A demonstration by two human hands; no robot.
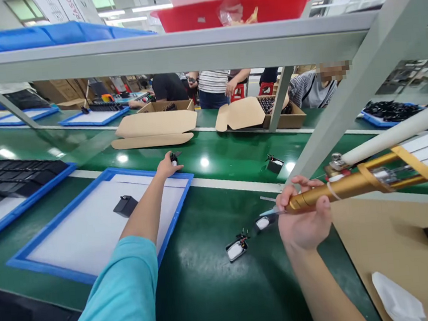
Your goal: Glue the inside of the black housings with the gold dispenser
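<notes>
My left hand reaches far forward over the green belt, its fingers closed on a small black part just past a blue-framed white tray. A black part lies on that tray. My right hand is wrapped round a gold power screwdriver, whose tip points left above a small black-and-white part. Another small part with wires lies on the belt just left of it.
A black part sits further up the belt. Cardboard lies at right, open cartons beyond. A grey frame post slants across the right. Red bin and blue bin sit overhead. People work opposite.
</notes>
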